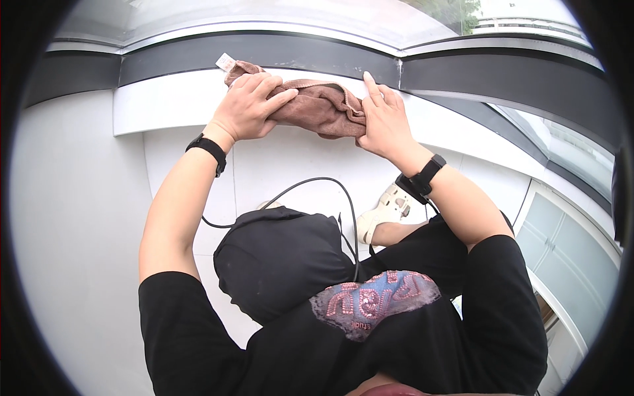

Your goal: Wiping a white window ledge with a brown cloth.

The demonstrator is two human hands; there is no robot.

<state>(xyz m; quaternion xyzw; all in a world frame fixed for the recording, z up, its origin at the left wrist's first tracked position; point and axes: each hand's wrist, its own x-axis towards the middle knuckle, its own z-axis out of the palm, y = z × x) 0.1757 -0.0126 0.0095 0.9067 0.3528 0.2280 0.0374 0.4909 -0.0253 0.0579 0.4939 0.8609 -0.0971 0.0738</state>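
Note:
A brown cloth towel lies bunched between my two hands over the white windowsill. My left hand grips its left part, with the thumb stretched along the cloth. Past those fingers sticks out a corner of the towel with a white label. At the other end, my right hand pinches the cloth's edge on the thumb side, while its index finger points up toward the dark grey window frame. The towel's lower edge hangs over the front of the sill.
Glass panes rise behind the frame. A black cable loops above the pale tiled floor near my knees. To the right stands a cabinet with frosted doors. A light wall borders the left side.

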